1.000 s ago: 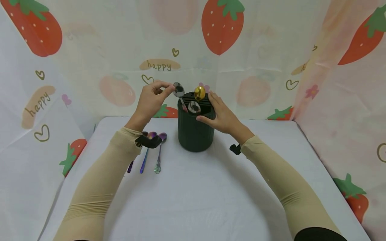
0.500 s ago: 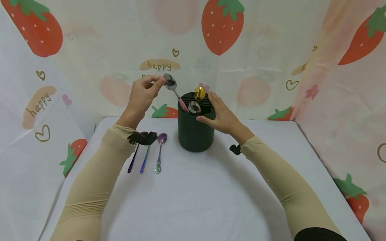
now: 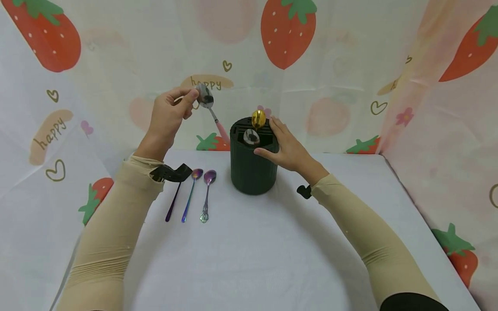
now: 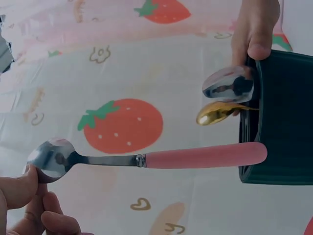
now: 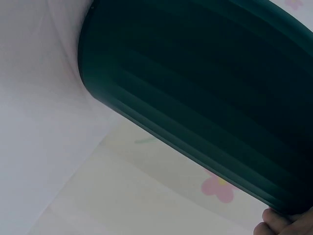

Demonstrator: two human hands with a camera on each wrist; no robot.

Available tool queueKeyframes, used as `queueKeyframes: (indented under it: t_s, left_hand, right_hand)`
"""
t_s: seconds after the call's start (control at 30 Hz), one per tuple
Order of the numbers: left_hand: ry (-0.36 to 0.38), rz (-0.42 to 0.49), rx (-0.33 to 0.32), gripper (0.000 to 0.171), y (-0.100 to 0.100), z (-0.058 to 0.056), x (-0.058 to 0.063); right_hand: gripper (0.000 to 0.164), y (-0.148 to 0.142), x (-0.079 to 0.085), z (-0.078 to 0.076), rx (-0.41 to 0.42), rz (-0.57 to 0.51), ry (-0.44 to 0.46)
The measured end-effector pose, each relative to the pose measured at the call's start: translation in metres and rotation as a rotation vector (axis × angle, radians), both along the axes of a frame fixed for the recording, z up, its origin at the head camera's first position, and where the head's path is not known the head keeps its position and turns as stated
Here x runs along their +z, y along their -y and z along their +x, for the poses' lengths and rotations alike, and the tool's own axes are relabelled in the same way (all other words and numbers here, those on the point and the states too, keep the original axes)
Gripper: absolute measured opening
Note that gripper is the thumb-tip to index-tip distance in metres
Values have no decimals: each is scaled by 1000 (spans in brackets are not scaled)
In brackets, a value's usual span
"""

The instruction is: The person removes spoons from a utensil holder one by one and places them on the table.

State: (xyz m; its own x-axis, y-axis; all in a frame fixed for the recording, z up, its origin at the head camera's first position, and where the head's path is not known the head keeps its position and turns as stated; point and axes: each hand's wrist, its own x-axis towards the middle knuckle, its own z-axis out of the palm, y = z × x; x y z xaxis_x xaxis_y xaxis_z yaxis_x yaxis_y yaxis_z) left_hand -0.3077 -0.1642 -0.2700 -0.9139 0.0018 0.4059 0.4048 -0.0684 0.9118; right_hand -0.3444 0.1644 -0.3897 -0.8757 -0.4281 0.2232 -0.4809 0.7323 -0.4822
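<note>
My left hand (image 3: 169, 112) pinches a spoon (image 3: 222, 131) by its silver bowl between thumb and fingers. The spoon's pink handle (image 4: 205, 155) slants down, its end at the left of the holder and overlapping its wall in the left wrist view. A dark green ribbed utensil holder (image 3: 253, 170) stands upright on the table. My right hand (image 3: 289, 149) grips its rim from the right, thumb in front and fingers behind. A gold spoon (image 3: 258, 119) and a silver spoon (image 3: 251, 137) stick out of the holder bowl-up, their handles hidden inside.
Left of the holder, several spoons lie on the white table (image 3: 249, 259): a purple spoon (image 3: 210, 177) with an ornate handle, a rainbow-coloured spoon (image 3: 189, 196), and a dark-handled spoon (image 3: 173, 203) whose bowl is hidden by the wrist strap. A strawberry-printed curtain (image 3: 334, 65) surrounds the table.
My left hand has moved up and left, drawing the pink-handled spoon out of the holder. My right hand and the holder have stayed in place.
</note>
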Motion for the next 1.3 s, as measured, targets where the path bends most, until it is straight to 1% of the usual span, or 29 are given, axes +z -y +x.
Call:
queueKeyframes:
  t_s: [0.07,0.13,0.27,0.33,0.43,0.5,0.57,0.7,0.87,0.97,1.13,1.3]
  left_hand:
    - [12,-11,1,13,3,1,0]
    - [40,-18,2,12,6,2,-2]
    - [100,-52,2,12,13,3,-10]
    - [128,-82,4,11,18,2,-14]
    - [169,-159,19,13,27,1,-22]
    - [206,-225,40,18,33,0,-28]
    - [240,-287,57,27,39,-1,-33]
    - [303,-370,75,33,52,-6,-45]
    - [367,-435,93,34,67,-11,-59]
    - [405,-466,103,39,73,-12,-66]
    - [455,-516,102,49,83,-12,-77]
    - [538,-578,99,60,95,-14,-88]
  right_hand:
    - [119,0,0,0,-2,0,1]
    - [119,0,0,0,-2,-1,-1]
    - [121,0,0,-1,-4,2,0]
    - [121,0,-1,-1,-4,2,1]
    - [121,0,0,0,-4,3,3]
    - [122,0,0,-1,-4,4,4]
    - [122,0,1,0,-4,4,2]
    - [123,0,2,1,-4,3,1]
    - [122,1,3,1,-4,2,6]
    - [122,1,3,1,-4,2,5]
    - [122,1,3,1,-7,7,7]
    - [122,1,3,2,-9,12,5]
